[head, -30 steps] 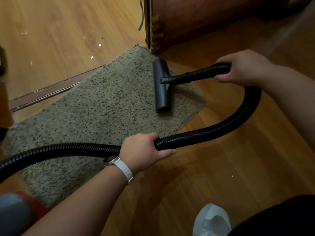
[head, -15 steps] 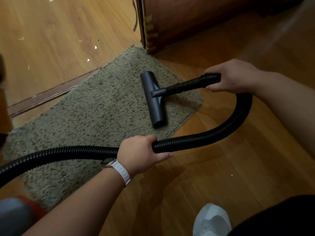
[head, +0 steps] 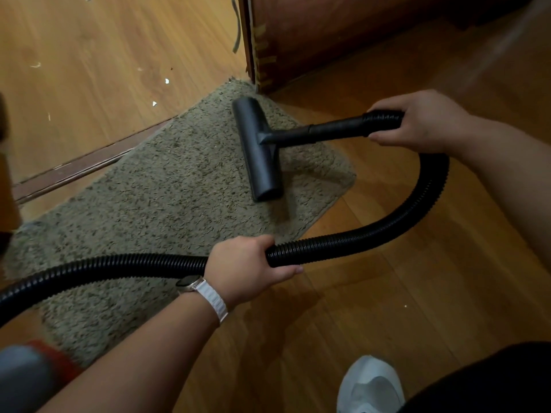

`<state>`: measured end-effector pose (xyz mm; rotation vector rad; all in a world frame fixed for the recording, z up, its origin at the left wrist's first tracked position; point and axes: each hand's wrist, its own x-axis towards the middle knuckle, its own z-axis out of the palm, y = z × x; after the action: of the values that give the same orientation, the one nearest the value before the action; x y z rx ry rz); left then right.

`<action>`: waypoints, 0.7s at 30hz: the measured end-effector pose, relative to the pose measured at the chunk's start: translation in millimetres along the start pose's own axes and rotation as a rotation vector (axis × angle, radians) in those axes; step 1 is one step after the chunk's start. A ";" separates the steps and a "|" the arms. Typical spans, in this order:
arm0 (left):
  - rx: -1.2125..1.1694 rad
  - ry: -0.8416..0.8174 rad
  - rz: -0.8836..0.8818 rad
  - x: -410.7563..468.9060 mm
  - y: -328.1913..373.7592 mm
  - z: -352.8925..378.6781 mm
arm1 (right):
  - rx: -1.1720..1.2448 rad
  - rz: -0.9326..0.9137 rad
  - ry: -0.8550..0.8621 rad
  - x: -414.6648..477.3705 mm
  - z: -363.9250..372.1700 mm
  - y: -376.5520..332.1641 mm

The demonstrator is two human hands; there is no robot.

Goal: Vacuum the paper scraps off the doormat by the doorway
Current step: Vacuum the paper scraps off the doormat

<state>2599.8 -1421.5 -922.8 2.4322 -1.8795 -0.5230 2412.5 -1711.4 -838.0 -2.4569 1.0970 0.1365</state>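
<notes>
Floor: warm wooden boards (head: 387,293) filled the room, crossed by a dark threshold strip (head: 74,166).
Doormat: a shaggy beige doormat (head: 167,189) lay along the threshold, its far corner touching the foot of a brown door (head: 328,34).
Hose: a black ribbed hose (head: 387,228) looped from the left edge, over the mat's near edge and round to the right.
Nozzle: the flat black nozzle (head: 258,150) rested on the mat near its far right corner.
Right hand: the right hand (head: 423,123) gripped the hose's end, fingers curled round it.
Left hand: the left hand (head: 247,272), wearing a white-strapped watch (head: 190,283), clasped the hose mid-length.
Shoe: a white shoe (head: 369,386) stood at the bottom edge.
Paper scraps: small white paper scraps (head: 167,81) lay on the boards beyond the threshold.
</notes>
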 end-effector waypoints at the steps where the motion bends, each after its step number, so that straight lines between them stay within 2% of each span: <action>1: -0.009 -0.001 -0.009 0.7 0.2 -0.5 | -0.009 0.014 0.027 1.9 -2.8 1.8; 4: -0.031 -0.002 -0.040 3.4 0.8 -2.7 | -0.073 0.073 0.074 8.6 -8.4 8.8; 8: -0.029 0.002 -0.047 4.2 -1.1 -5.7 | -0.116 0.132 0.046 13.3 -1.0 12.8; 21: -0.036 -0.058 -0.075 -12.0 -35.9 3.4 | -0.035 0.052 -0.042 75.3 34.9 -54.1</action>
<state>2629.8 -1399.8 -930.9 2.4991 -1.7889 -0.6320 2506.2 -1716.1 -870.0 -2.4453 1.1495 0.2242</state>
